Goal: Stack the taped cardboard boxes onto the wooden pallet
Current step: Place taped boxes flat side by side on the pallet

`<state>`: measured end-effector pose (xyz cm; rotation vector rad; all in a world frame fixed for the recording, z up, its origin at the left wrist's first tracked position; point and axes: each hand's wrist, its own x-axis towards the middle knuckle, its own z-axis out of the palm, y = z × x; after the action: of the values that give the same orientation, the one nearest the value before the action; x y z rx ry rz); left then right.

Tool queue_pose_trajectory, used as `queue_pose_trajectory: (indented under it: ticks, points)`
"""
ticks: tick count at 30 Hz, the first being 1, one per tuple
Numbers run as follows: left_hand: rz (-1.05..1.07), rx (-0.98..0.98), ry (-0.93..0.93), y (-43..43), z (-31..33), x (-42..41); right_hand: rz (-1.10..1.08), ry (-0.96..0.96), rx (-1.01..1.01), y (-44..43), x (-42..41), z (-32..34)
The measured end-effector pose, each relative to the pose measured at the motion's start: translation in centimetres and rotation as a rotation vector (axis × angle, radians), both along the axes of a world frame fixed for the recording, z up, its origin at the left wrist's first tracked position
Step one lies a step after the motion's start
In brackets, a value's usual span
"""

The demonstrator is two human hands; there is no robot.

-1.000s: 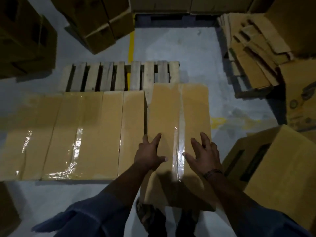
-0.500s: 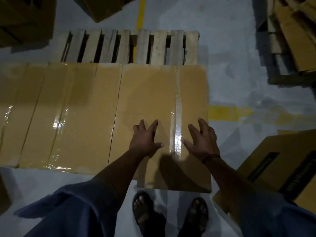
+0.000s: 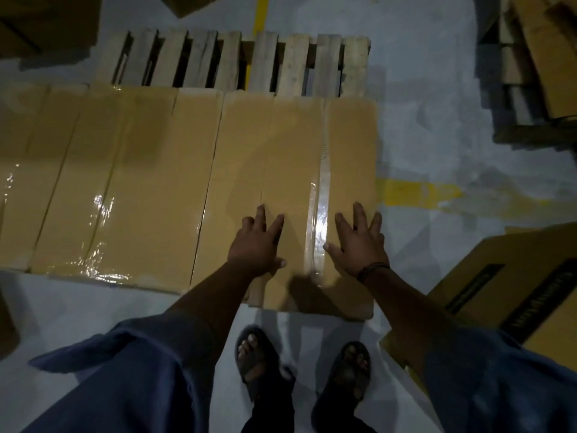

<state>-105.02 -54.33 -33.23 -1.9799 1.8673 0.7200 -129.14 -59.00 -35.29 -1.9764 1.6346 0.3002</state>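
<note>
Plainly both hands lie flat on top of the taped cardboard box (image 3: 243, 170) at the centre of the frame. The left hand (image 3: 256, 245) presses down with fingers straight and slightly fanned, thumb out to the right. The right hand (image 3: 359, 245) does the same on the other side of the glossy tape seam (image 3: 321, 195), fingers spread wide, a dark bracelet (image 3: 373, 270) at its wrist. Neither hand curls round an edge; the palms only rest on the lid. The box sits at the right end of a row of boxes over the near part of the wooden pallet (image 3: 281, 64), whose bare slats show beyond in the upper middle. Its left side touches the neighbouring box (image 3: 131, 182), and its near end juts out past the row toward the person's sandalled feet (image 3: 253, 357). A printed carton (image 3: 499, 292) stands at the lower right, and flattened cardboard (image 3: 537, 57) is piled at the upper right. A second ago a dark gap separated this box from its neighbour and its far end reached further over the slats; now the gap is closed and the far edges roughly line up. Half a second ago the hands sat at much the same spots on the lid.
</note>
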Motion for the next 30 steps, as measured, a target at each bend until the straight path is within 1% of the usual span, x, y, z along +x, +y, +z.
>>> queue_pose_trajectory:
  ticks: [5,7,13,18,27,30]
  points:
    - [-0.035,0.100,-0.004,6.2,1.7,-0.7,0.241,0.062,0.058,5.7,-1.7,1.3]
    - [-0.057,0.124,-0.018,8.3,2.2,-1.1,0.278,0.067,0.067,8.5,-2.2,1.4]
    - [-0.100,0.099,-0.020,11.2,2.1,-1.0,0.202,0.053,0.065,13.1,-2.5,0.9]
    - [-0.172,0.055,-0.024,12.0,2.1,1.0,0.176,0.059,-0.020,14.4,-2.1,0.1]
    - [-0.198,-0.123,-0.048,13.0,0.6,1.6,0.192,0.088,-0.129,15.8,-2.0,-1.0]
    - [-0.218,-0.149,-0.066,13.3,0.1,1.7,0.183,0.094,-0.139,16.0,-2.1,-1.2]
